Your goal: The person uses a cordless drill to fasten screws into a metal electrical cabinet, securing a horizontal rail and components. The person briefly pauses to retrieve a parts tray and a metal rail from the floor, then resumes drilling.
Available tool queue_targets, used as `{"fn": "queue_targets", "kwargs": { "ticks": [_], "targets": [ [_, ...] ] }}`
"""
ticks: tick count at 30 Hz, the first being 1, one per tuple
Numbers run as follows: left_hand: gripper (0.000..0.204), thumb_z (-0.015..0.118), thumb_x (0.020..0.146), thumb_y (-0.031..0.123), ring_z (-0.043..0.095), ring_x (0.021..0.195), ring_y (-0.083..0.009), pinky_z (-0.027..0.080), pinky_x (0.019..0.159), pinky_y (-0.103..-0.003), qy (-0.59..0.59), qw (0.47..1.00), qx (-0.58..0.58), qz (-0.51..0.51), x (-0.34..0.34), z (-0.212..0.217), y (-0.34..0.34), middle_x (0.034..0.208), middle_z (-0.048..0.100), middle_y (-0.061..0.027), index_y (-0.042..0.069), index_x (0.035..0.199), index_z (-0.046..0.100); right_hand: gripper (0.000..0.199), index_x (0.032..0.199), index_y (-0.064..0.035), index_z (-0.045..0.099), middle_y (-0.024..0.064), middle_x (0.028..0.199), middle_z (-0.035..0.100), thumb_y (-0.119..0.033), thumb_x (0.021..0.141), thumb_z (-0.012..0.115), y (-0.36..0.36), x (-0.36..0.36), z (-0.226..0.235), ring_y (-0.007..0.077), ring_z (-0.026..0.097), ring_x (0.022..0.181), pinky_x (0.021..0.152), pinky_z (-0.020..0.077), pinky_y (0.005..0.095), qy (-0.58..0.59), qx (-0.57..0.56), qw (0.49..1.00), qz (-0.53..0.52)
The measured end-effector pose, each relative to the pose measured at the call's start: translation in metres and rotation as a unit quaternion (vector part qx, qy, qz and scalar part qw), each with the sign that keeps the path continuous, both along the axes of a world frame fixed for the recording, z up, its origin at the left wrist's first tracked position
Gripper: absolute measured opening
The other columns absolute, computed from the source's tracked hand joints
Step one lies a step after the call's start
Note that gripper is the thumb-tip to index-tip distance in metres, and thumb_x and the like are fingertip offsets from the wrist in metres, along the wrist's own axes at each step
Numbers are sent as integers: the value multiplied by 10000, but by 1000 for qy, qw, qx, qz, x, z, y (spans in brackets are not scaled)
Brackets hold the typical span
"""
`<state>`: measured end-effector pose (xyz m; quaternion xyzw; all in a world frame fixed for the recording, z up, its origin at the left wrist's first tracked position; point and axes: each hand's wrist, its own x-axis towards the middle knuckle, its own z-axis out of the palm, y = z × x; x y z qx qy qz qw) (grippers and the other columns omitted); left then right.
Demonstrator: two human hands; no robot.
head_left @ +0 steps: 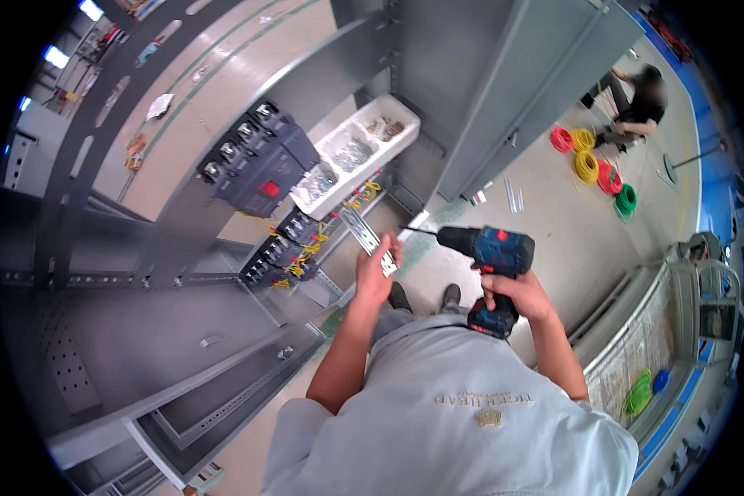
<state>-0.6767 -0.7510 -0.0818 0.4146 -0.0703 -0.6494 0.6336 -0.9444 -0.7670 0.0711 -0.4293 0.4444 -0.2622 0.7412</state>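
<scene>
The grey steel cabinet frame [182,223] stands open ahead and to my left, black circuit breakers [256,157] mounted on it, a white parts tray [360,153] resting just beyond them. My right hand [517,293] is wrapped around the grip of a blue cordless drill [492,248], its bit pointing left toward my left hand [376,273]. That hand pinches a slotted metal rail piece [368,236], long axis running up-left toward the breakers, nearer the frame than the drill.
</scene>
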Motion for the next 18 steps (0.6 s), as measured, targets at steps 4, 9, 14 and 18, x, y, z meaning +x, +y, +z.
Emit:
{"fn": "queue_targets", "kwargs": {
  "ticks": [4, 9, 14, 18],
  "targets": [
    [253, 635, 965, 148, 509, 673, -85, 427, 609, -245, 54, 998, 24, -25, -7, 0, 35, 793, 546, -8, -22, 1151, 614, 308, 1138, 27, 595, 25, 724, 598, -90, 862, 663, 14, -11, -9, 119, 581, 572, 619, 476, 276, -10, 10, 1000, 11],
    [312, 648, 948, 126, 576, 756, -118, 497, 691, -279, 48, 998, 9, 29, -19, 15, 65, 879, 614, -45, -35, 1211, 601, 302, 1131, 24, 605, 22, 789, 615, -88, 861, 682, 15, -30, -12, 102, 584, 584, 626, 484, 277, -51, -8, 997, 57],
    [308, 594, 987, 186, 668, 1021, -259, 563, 856, -359, 6, 996, 5, 83, -40, 38, 109, 1132, 662, -187, -39, 1196, 567, 306, 1133, 19, 611, 12, 803, 611, -83, 855, 690, 24, -46, -21, 102, 584, 594, 624, 482, 281, -101, -13, 983, 152],
    [291, 572, 1004, 216, 658, 1079, -293, 560, 893, -403, -6, 994, 40, 100, -45, 55, 146, 1146, 660, -194, -23, 1168, 553, 311, 1128, 15, 623, 10, 792, 609, -66, 838, 704, 42, -46, -30, 99, 586, 600, 614, 482, 281, -130, -6, 974, 183]
  ]
}}
